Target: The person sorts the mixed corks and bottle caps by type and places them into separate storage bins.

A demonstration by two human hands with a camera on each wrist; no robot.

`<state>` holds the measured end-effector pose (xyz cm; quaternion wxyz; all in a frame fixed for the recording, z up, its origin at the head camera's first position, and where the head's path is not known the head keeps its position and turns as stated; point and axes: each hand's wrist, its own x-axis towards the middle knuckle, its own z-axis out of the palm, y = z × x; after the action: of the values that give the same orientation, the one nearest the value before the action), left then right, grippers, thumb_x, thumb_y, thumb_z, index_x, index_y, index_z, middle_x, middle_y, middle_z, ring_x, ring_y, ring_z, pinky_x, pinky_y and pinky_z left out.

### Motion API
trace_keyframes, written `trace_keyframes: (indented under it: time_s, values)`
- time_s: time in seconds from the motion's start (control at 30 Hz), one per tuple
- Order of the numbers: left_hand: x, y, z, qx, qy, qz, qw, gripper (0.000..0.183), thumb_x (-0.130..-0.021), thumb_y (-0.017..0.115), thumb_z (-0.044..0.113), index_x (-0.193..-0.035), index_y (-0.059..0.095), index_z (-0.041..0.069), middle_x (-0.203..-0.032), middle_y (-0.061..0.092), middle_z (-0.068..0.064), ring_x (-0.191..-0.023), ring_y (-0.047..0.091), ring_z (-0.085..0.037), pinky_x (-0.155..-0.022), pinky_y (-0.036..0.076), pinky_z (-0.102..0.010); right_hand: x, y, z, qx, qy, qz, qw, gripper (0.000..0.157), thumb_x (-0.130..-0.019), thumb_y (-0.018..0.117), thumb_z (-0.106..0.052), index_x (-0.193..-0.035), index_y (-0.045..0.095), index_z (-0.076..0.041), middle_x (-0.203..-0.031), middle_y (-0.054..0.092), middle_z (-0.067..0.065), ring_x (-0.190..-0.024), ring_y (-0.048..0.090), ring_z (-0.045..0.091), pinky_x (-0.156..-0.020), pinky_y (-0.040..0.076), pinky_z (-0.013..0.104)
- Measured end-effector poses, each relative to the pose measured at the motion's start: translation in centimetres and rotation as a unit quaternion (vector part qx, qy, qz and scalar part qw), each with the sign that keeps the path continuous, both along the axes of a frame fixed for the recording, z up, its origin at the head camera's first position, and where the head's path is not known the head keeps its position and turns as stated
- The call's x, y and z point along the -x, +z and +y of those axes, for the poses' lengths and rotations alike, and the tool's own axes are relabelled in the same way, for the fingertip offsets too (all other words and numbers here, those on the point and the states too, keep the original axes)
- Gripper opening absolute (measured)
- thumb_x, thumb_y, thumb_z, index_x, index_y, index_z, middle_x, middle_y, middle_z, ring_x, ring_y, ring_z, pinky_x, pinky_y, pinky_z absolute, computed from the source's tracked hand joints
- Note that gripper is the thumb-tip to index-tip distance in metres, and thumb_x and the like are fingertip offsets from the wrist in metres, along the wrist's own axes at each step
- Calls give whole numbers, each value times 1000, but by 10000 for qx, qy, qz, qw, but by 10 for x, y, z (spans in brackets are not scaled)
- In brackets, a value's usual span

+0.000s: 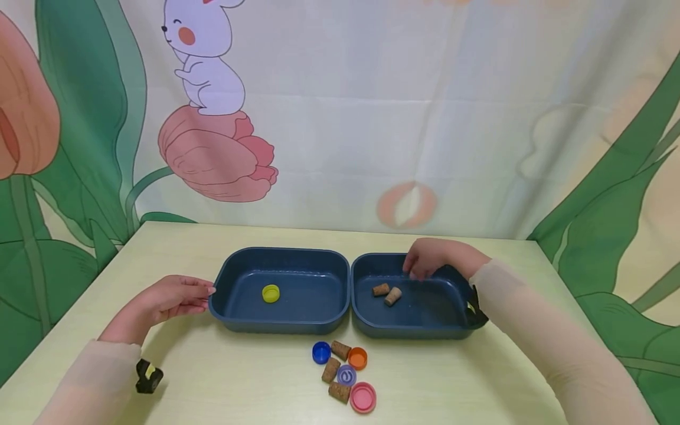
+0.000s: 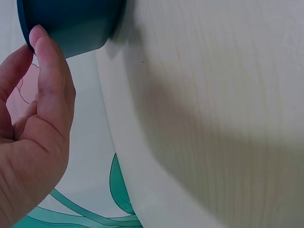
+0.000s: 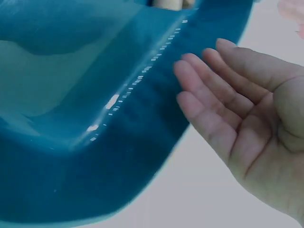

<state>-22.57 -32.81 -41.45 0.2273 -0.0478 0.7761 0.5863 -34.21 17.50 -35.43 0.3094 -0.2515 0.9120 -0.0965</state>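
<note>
My left hand point(image 1: 177, 297) pinches the left rim of a dark blue plastic bin point(image 1: 281, 326). In the left wrist view, a fingertip of that hand point(image 2: 50, 104) lies against the bin's outer wall point(image 2: 78, 35). A yellow bottle cap point(image 1: 271, 293) lies inside this bin. My right hand point(image 1: 427, 258) hovers over the back of a second dark blue bin point(image 1: 419, 332), palm facing it with loosely bent fingers and nothing between them. Two corks, a brown cork point(image 1: 381, 290) and a paler cork point(image 1: 393, 296), lie in the second bin.
In front of the bins is a cluster: a blue cap point(image 1: 321, 352), an orange cap point(image 1: 358, 358), a purple cap point(image 1: 347, 375), a pink cap point(image 1: 363, 397) and several corks point(image 1: 339, 391). A printed curtain point(image 1: 329, 147) hangs behind the pale wooden table point(image 1: 239, 378).
</note>
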Motion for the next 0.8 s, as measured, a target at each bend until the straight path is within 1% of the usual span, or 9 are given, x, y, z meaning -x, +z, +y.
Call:
trace_keyframes:
  time_s: [0.1,0.2,0.27,0.37,0.47,0.57,0.67,0.8]
  values:
    - [0,0,0,15,0,-4,10000,43,-104,58,15,-135,52,-15,-85,74,7,-78,71,-6,-76,63,-20,-10,11,8,482,111,482,9976,32,-101,59,-8,-128,66,6,-114,75,19,-91,72,20,-83,61,34]
    - [0,1,0,18,14,-5,10000,43,-104,58,15,-134,52,-15,-84,74,7,-78,71,-6,-76,63,-20,-23,22,15,983,93,1028,9898,29,-100,61,-11,-123,68,5,-109,76,18,-91,72,22,-83,60,38]
    - [0,2,0,0,21,1,10000,42,-104,58,15,-134,53,-15,-84,74,7,-77,71,-6,-75,63,-20,-33,27,19,1240,-33,1346,9831,27,-100,62,-13,-120,70,3,-108,76,17,-92,71,23,-84,60,40]
    - [-1,3,0,-32,14,5,10000,42,-104,58,15,-134,53,-15,-84,74,7,-78,72,-6,-75,63,-19,-47,32,24,1554,-286,1692,9728,23,-100,63,-14,-115,72,1,-108,76,16,-91,69,23,-84,58,43]
    - [-1,2,0,-52,13,-3,10000,42,-104,58,14,-134,52,-15,-85,74,7,-78,71,-6,-75,62,-19,-60,35,27,1793,-568,1834,9649,21,-101,63,-15,-113,72,0,-105,76,15,-90,68,22,-84,58,43]
    - [-1,1,0,-56,19,-9,10000,42,-104,58,14,-134,52,-15,-85,74,8,-78,71,-5,-75,62,-19,-73,37,28,1968,-758,1927,9583,21,-101,63,-15,-112,72,0,-104,76,14,-90,69,21,-84,58,42]
    - [0,1,1,-49,-1,5,10000,44,-104,58,14,-135,50,-16,-85,74,8,-78,71,-5,-75,62,-19,-86,39,28,2110,-880,1955,9537,20,-100,64,-14,-112,73,-1,-103,76,14,-88,69,19,-82,59,38]
    - [-1,2,2,-36,-20,-3,10000,45,-104,58,14,-136,50,-16,-85,74,8,-78,71,-5,-76,62,-19,-103,40,28,2333,-989,1841,9497,19,-100,65,-15,-112,73,-3,-103,76,12,-88,69,18,-78,57,31]
